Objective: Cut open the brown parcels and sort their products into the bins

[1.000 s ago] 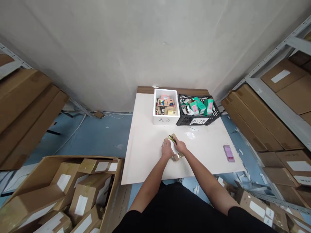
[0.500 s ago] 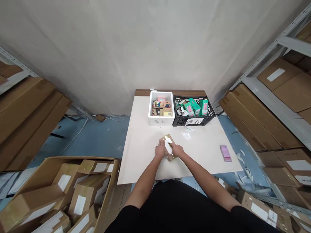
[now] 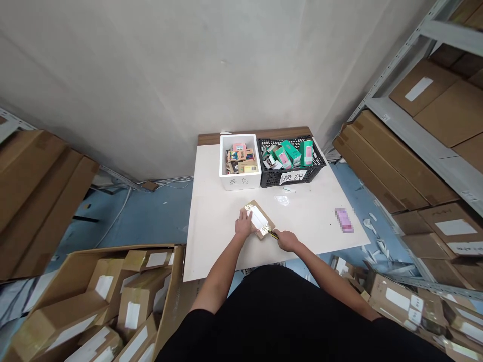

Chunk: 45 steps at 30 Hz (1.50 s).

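A small taped cardboard box (image 3: 259, 219) with a white label lies slanted on the white-topped table (image 3: 211, 216). My left hand (image 3: 244, 224) grips its left side, with fingertips over the top. In my right hand (image 3: 287, 241) is a slim black-and-yellow utility knife (image 3: 273, 234), fingers closed round the handle. The knife's front end meets the box at its near right corner, where shiny tape shows. How far the blade is out is too small to make out.
Behind the box stand a white foam box (image 3: 240, 183) of small cartons and a black crate (image 3: 271, 178) of green packages. A blurred pink item (image 3: 344, 220) lies at right. A large carton (image 3: 174, 281) of parcels is at lower left; loaded shelves (image 3: 411, 125) stand right.
My right hand has moved the knife from the label's upper part to the box's near right corner. The box has turned slightly under my left hand. The camera view has shifted.
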Each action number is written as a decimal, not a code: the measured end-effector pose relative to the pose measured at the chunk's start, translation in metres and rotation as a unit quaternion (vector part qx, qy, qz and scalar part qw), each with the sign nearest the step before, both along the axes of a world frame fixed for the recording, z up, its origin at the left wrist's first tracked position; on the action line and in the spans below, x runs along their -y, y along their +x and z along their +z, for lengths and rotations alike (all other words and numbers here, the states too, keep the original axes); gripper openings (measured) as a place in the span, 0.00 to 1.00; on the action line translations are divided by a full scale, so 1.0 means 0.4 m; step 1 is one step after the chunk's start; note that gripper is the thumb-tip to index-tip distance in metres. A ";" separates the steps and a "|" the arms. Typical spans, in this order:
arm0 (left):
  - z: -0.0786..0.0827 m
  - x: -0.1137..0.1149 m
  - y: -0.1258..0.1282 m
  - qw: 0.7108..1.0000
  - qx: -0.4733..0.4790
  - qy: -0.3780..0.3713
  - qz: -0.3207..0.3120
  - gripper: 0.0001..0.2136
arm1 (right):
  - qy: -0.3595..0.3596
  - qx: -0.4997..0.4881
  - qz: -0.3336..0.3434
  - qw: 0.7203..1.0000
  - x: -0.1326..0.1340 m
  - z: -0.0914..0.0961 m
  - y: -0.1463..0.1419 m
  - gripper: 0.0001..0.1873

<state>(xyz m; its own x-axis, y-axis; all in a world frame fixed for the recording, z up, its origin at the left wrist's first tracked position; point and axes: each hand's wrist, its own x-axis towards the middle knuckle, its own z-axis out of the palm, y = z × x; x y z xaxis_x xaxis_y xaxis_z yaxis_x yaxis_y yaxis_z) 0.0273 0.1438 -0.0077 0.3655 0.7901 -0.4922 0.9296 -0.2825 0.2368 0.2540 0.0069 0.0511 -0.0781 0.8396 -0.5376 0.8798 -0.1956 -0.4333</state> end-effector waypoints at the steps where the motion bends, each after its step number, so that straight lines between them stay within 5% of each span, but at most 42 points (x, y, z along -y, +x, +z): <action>1: 0.000 0.006 0.005 1.000 -0.002 0.005 0.000 0.55 | 0.009 -0.041 -0.035 0.998 0.004 -0.006 0.022 0.30; 4: -0.003 0.030 0.038 0.999 -0.018 0.023 0.019 0.52 | 0.044 -0.121 -0.219 0.967 0.021 -0.047 0.058 0.28; 7: -0.007 0.064 0.092 0.996 -0.040 0.021 0.071 0.50 | 0.089 -0.088 -0.353 0.927 0.003 -0.110 0.025 0.34; 12: -0.008 0.089 0.158 0.990 -0.085 -0.003 0.109 0.45 | 0.110 -0.074 -0.395 0.909 -0.125 -0.176 -0.053 0.47; 17: 0.014 0.026 0.160 0.994 -0.102 0.006 0.033 0.41 | 0.132 -0.106 -0.434 0.885 -0.215 -0.170 0.004 0.42; 22: 0.013 -0.035 0.153 0.983 -0.009 0.028 -0.179 0.38 | 0.132 -0.294 -0.527 0.787 -0.180 -0.155 0.089 0.23; 26: -0.022 -0.011 0.191 0.987 -0.022 0.042 -0.153 0.34 | 0.093 -0.396 -0.530 0.744 -0.116 -0.147 0.138 0.17; 29: -0.052 0.041 0.250 0.992 -0.045 0.069 -0.095 0.33 | 0.032 -0.374 -0.511 0.774 -0.092 -0.139 0.166 0.17; 32: -0.070 0.079 0.296 0.994 -0.070 0.075 -0.042 0.33 | -0.012 -0.273 -0.457 0.847 -0.100 -0.131 0.185 0.10; 35: -0.075 0.077 0.301 0.994 -0.072 0.060 -0.054 0.33 | -0.023 -0.181 -0.397 0.900 -0.132 -0.125 0.192 0.15; 41: -0.066 0.045 0.275 0.993 -0.076 0.029 -0.082 0.32 | -0.029 -0.027 -0.263 0.964 -0.199 -0.110 0.184 0.20; 45: -0.063 0.046 0.278 0.993 -0.083 0.025 -0.085 0.32 | -0.020 0.060 -0.201 0.978 -0.216 -0.100 0.160 0.20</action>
